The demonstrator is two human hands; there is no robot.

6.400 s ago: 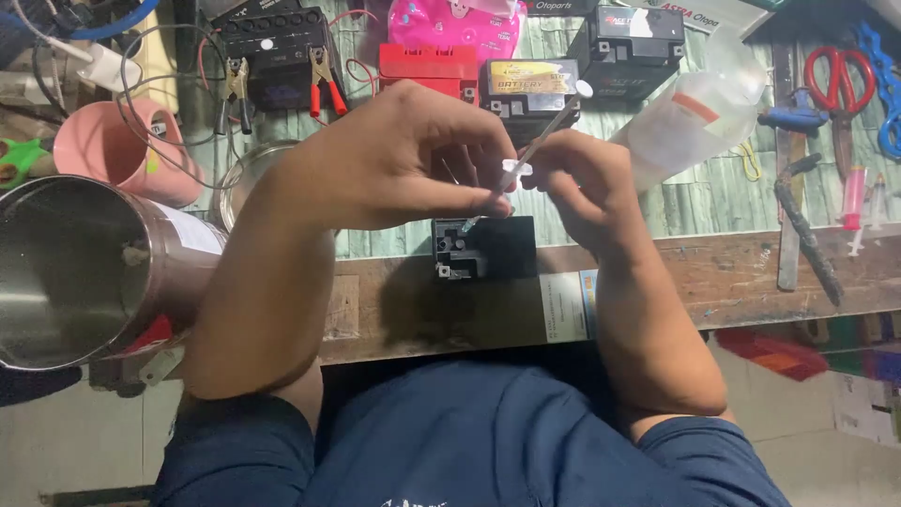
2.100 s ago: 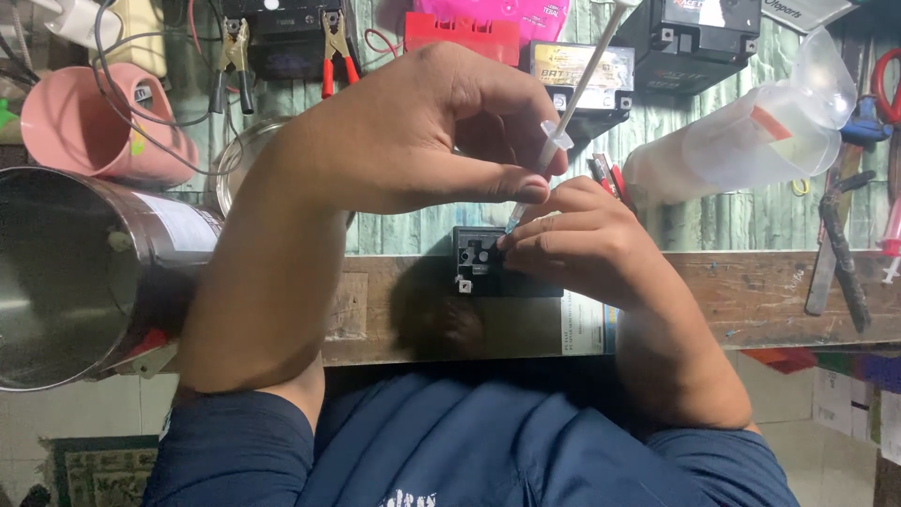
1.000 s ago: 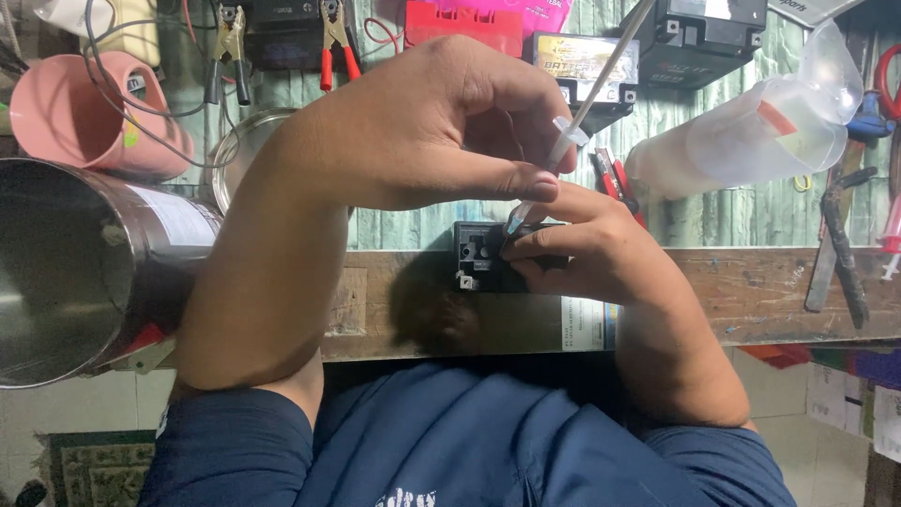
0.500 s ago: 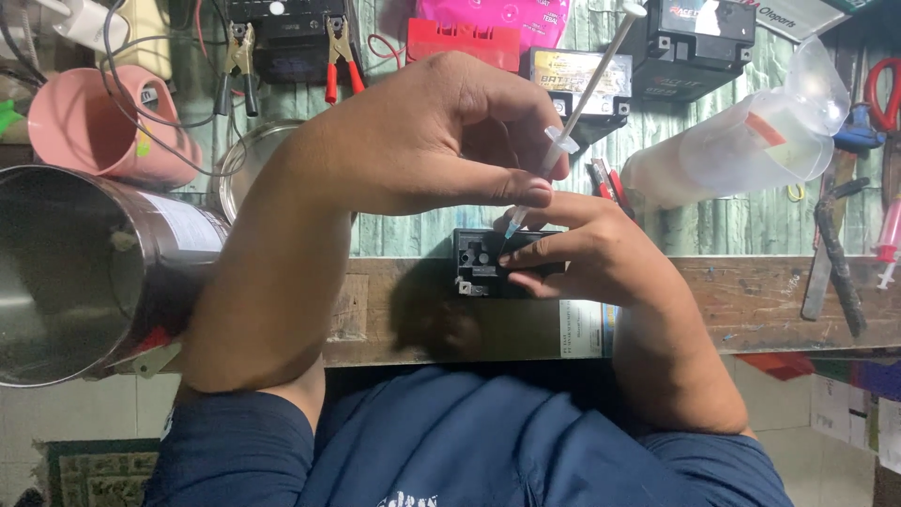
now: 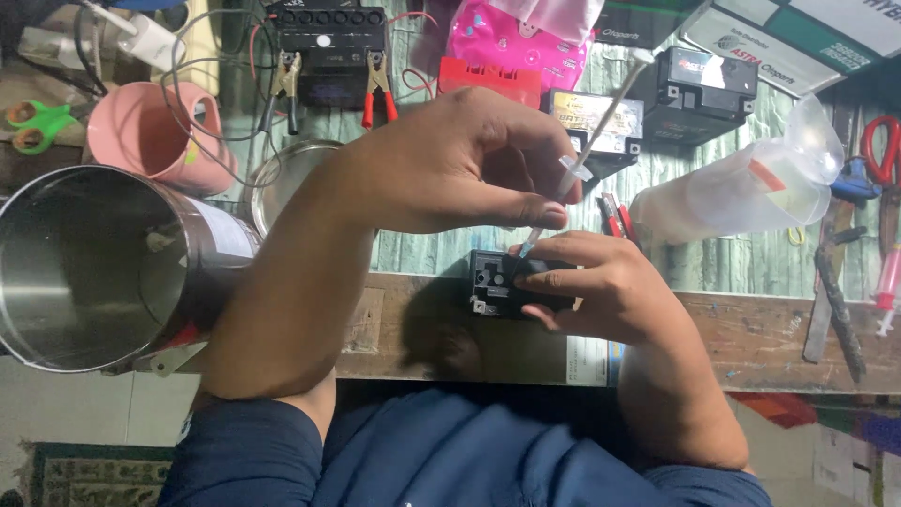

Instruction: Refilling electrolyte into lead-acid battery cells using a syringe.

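- Black and boxy, a small battery [image 5: 502, 280] sits at the front edge of the wooden workbench [image 5: 770, 329], directly ahead of the person's chest.
- The right hand [image 5: 601, 286] wraps around the battery's right side, fingers curled across its top, gripping it in place.
- The left hand [image 5: 460, 164] hovers just above and to the left of the battery, its thumb and fingers pinched shut on a thin clear syringe [image 5: 582, 155].
- The syringe slants up to the right, and its lower tip meets the battery's top right beside the right hand's fingertips.
- A shiny steel pot [image 5: 89, 263] lies on its side at the left, touching the left forearm.
- A pink mug [image 5: 145, 136] stands behind the pot, with green scissors [image 5: 33, 122] near it at the far left.
- A clear plastic squeeze bottle [image 5: 741, 188] lies tilted to the right of the hands, well apart from the battery.
- Other black batteries [image 5: 699, 89] and a charger with red and black clamps [image 5: 328, 56] stand further back on the bench.
- Red-handled scissors [image 5: 878, 150] lie at the far right edge.
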